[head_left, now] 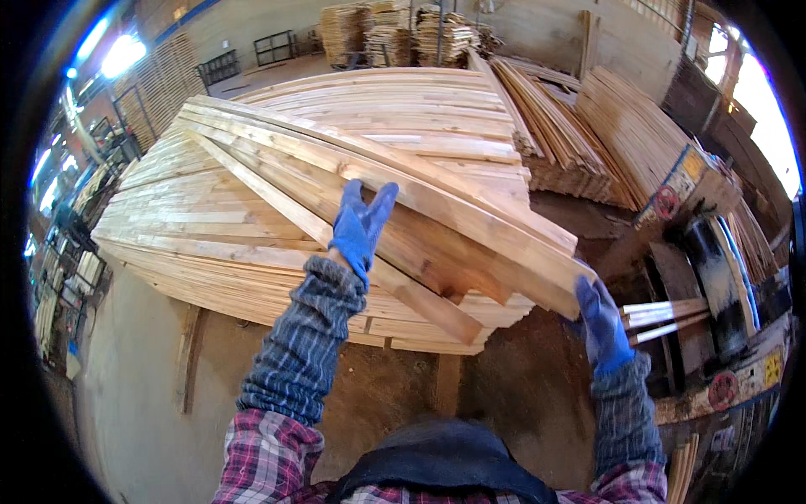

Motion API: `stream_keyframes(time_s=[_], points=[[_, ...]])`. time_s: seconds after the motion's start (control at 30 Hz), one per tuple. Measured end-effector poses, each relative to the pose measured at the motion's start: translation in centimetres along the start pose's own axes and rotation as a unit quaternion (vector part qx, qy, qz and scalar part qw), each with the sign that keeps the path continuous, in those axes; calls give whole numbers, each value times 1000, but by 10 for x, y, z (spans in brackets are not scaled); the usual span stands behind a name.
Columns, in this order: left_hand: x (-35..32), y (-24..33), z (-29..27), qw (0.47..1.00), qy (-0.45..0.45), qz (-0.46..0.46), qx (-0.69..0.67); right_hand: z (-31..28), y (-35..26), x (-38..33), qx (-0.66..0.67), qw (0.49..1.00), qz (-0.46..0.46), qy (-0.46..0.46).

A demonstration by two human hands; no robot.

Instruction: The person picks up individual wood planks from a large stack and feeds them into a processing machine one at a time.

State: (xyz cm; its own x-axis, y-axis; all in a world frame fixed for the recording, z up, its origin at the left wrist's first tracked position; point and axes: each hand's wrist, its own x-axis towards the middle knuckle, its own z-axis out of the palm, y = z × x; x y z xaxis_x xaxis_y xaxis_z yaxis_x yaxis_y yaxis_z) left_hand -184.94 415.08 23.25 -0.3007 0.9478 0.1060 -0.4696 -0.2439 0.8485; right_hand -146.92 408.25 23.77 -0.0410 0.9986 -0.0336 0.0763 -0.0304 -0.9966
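Note:
Both my hands wear blue gloves. My right hand (600,319) grips the near right end of a long wooden board (478,223), its fingers partly hidden behind the end. My left hand (359,223) lies against that board's near edge farther along, two fingers spread apart on it. Another long board (525,220) lies close along its far side. Under them, a darker, wider board (428,252) and a narrow strip (428,307) slant across a large stack of boards (210,193).
At right stands a machine (714,277) with a black roller, red handwheels and several strips (663,315) sticking out. More board piles (554,143) lie beyond the stack, and tall bundles (395,38) stand at the back. A beam (189,361) lies on the floor at left.

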Motion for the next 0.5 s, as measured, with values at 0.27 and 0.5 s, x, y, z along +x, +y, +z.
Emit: stream_keyframes(time_s=[0.27, 0.5], points=[[-13, -15, 8, 983, 81, 132, 101, 7, -42, -22, -6, 1000, 19, 8], [-5, -25, -32, 958, 3, -55, -282, 23, -53, -50, 122, 992, 9, -17]])
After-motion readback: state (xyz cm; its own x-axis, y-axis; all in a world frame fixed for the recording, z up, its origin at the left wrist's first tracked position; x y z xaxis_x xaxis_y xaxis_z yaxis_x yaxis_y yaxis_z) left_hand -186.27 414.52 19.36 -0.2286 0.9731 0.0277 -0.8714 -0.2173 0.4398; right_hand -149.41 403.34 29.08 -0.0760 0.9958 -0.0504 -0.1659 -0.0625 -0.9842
